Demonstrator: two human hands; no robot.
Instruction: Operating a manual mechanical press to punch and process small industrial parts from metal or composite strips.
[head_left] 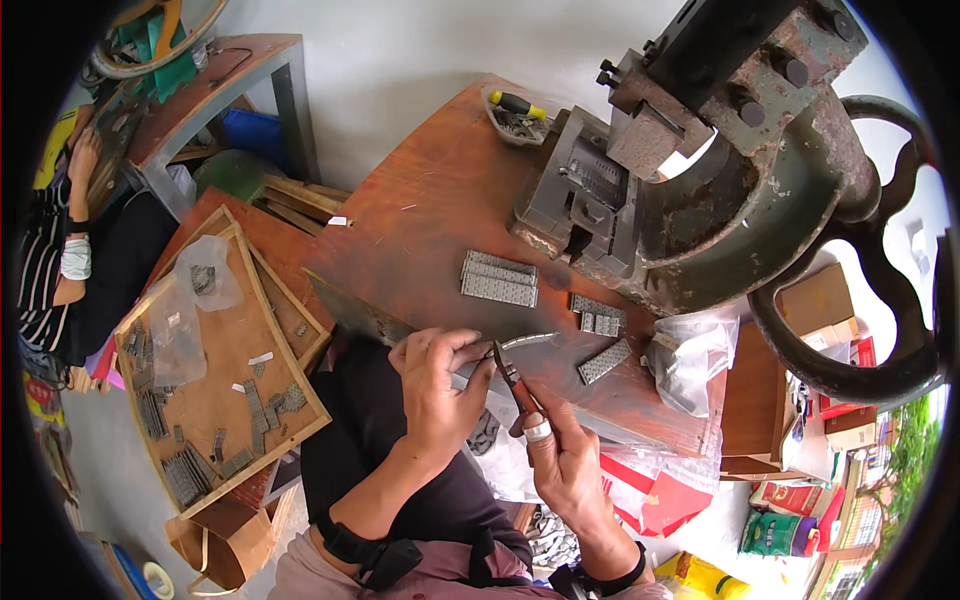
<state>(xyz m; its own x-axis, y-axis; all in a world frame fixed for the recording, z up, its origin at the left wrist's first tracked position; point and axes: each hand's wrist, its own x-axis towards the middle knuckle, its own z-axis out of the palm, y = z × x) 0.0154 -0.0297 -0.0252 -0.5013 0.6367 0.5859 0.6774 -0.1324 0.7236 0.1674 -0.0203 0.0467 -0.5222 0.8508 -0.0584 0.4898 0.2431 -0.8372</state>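
My left hand [435, 385] is closed in a pinch, thumb and forefinger at the near end of a thin, slightly curved strip of light metal links [530, 340]. The exact grip is partly hidden. My right hand [562, 450], with white tape round one finger, is wrapped round the handles of pliers [513, 382]. The plier jaws meet the strip beside my left fingertips. Beyond the hands, on the brown worktable [400, 220], lie a block of grey metal link strips [498, 278] and smaller link pieces [605, 360].
A green hand press [760, 250] with a large handwheel stands on the table's right. Behind is a plastic tub [515, 125] with a yellow-black tool. A clear bag [690, 365] lies at the right edge. Left, a wooden tray [290, 385] holds metal pieces; a person [60, 240] sits beyond.
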